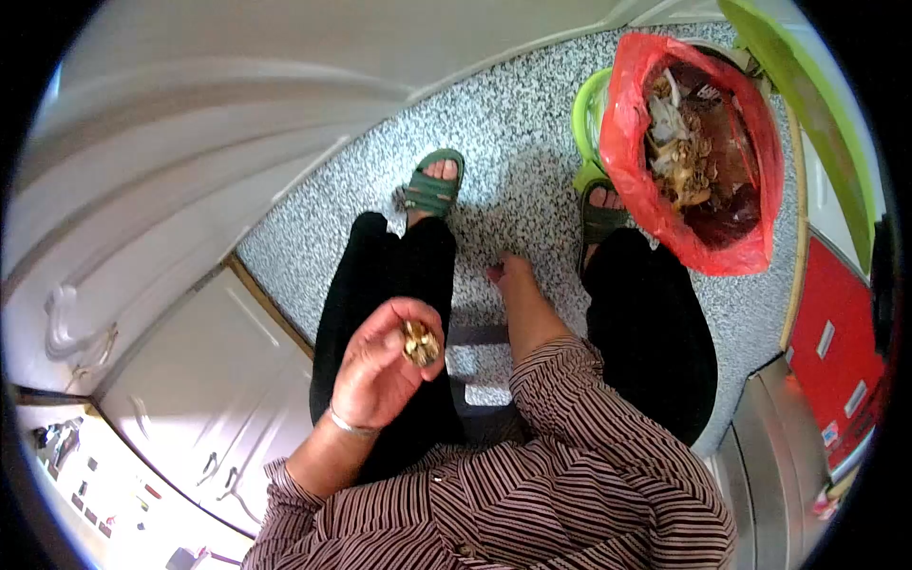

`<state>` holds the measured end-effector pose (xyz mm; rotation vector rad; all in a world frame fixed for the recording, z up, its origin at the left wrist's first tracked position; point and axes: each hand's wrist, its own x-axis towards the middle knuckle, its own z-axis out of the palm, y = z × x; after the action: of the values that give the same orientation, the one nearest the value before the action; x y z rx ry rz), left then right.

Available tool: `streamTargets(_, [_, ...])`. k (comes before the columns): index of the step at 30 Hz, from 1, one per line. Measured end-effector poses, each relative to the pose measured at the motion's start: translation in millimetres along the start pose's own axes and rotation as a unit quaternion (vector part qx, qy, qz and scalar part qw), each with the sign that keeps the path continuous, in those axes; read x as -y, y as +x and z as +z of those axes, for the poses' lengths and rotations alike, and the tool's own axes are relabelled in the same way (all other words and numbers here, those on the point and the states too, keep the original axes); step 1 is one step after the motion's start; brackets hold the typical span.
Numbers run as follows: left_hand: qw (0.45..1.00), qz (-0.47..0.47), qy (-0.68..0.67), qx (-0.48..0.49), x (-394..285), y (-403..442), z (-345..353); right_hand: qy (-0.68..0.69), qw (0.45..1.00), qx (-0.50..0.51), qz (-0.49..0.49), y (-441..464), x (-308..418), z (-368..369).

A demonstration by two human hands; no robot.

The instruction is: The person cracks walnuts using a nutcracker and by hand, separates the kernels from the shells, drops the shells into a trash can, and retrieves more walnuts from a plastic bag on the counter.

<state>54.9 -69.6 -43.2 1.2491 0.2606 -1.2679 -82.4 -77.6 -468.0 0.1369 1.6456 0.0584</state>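
Note:
My left hand [385, 361] is raised above my left knee, a bracelet at its wrist. Thumb and fingers are closed around what looks like a cracked walnut [421, 344], brown outside with pale yellow parts. My right arm reaches down between my knees. Low over the speckled floor [522, 123], my right hand [513, 271] is small and foreshortened. Its fingers are mostly hidden, so what it holds, if anything, does not show.
A red plastic bag [632, 180] lines a green bin [581, 119] by my right foot, with shells and scraps inside. Its green lid [807, 104] stands raised. White cabinets [199, 370] are on the left; a red panel [836, 342] is on the right.

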Motion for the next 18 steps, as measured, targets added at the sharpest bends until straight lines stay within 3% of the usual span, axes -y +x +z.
streamTargets(2, [0.999,-0.024,-0.025,-0.004,0.8,1.0,-1.4,0.093,0.994,-0.058,0.011,-11.2,6.9,21.2])
streamTargets(3, [0.999,-0.036,-0.037,-0.006,1.3,1.6,-2.2,0.099,0.994,-0.051,0.007,-14.6,14.5,30.5])
streamTargets(5, [0.999,-0.037,-0.029,-0.001,0.5,3.9,-2.5,0.108,0.984,-0.142,0.021,-21.9,29.9,38.5])
streamTargets(12, [0.996,-0.049,-0.070,-0.001,9.3,10.3,-5.4,0.316,0.945,-0.086,0.018,34.9,28.4,26.8])
streamTargets(14, [0.994,-0.058,-0.093,0.007,9.7,8.4,-3.3,0.075,0.994,-0.070,-0.027,49.9,30.3,18.0])
streamTargets(15, [0.996,-0.045,-0.077,0.022,10.3,9.4,-2.2,0.079,0.994,-0.072,-0.036,30.7,37.3,14.6])
streamTargets(17, [0.996,-0.025,-0.074,0.035,10.3,12.0,6.2,0.049,0.993,0.081,-0.066,-50.1,57.2,30.5])
streamTargets(18, [0.994,-0.019,-0.089,0.059,12.1,15.5,4.8,0.042,0.987,0.110,-0.111,-82.7,62.7,40.5])
